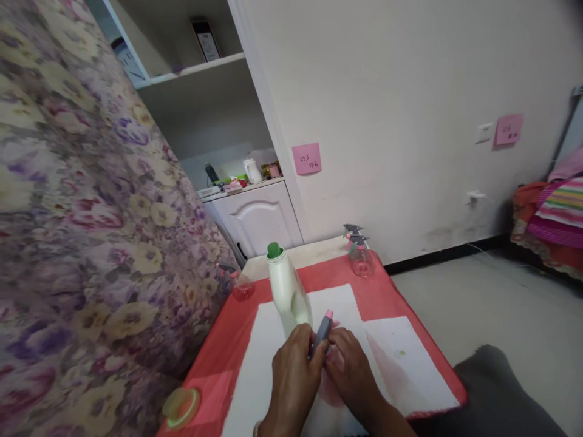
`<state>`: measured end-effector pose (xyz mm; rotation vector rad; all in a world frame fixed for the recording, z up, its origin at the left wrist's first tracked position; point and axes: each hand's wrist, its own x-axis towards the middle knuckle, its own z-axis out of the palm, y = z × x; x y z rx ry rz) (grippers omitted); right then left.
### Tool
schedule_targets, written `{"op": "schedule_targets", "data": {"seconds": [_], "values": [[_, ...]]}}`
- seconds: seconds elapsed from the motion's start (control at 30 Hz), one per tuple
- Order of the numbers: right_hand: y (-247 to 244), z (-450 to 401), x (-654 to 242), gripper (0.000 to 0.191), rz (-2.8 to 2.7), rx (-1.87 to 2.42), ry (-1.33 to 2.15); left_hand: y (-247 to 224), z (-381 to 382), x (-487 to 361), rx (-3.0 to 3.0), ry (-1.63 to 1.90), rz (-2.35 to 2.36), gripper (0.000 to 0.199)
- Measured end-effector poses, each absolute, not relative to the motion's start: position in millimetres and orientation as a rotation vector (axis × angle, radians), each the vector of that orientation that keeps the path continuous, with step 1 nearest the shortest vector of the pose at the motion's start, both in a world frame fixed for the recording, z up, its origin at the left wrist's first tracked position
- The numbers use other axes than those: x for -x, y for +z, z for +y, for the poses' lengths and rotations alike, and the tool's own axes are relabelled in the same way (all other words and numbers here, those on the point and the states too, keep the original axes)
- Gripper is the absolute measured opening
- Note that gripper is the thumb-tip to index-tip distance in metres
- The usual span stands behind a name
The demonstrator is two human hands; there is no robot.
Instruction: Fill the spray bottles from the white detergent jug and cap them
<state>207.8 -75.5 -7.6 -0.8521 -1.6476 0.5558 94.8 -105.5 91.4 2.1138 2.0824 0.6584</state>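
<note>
A grey spray head with a pink nozzle (pixel 323 331) sits between my hands, above a clear pinkish bottle (pixel 330 391). My left hand (pixel 296 367) has its fingers closed on the spray head. Wrapped round the upper part of the bottle is my right hand (pixel 354 376), which partly hides it. Just beyond my left hand stands a pale green jug (pixel 286 288) with a green piece (pixel 274 249) at its mouth. White sheets (pixel 348 300) lie under these things on the red tablecloth (pixel 319 276).
Spray bottles (pixel 362 264) stand at the table's far right corner, and another spray bottle (pixel 242 286) at the far left. A round yellow-green lid (pixel 181 406) lies at the near left. A floral curtain (pixel 91 243) borders the left side.
</note>
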Motion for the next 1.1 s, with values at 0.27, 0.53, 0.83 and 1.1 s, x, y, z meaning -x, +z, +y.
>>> {"op": "schedule_targets", "data": {"seconds": [0.27, 0.53, 0.83, 1.1], "values": [[-7.6, -75.6, -205.2, 0.011, -1.551, 0.921, 0.598, 88.5, -106.7, -96.3, -2.148, 0.642, 2.102, 0.014], [-5.0, -77.3, -204.3, 0.008, -1.48, 0.873, 0.663, 89.8, -106.5, -101.5, -2.109, 0.659, 2.135, 0.015], [-6.0, -74.7, -207.5, 0.012, -1.541, 0.78, 0.729, 86.6, -104.0, -103.6, -2.068, 0.628, 2.196, 0.015], [-6.0, -75.1, -206.0, 0.009, -1.477, 0.839, 0.803, 88.8, -103.2, -104.0, -2.041, 0.523, 2.269, 0.017]]}}
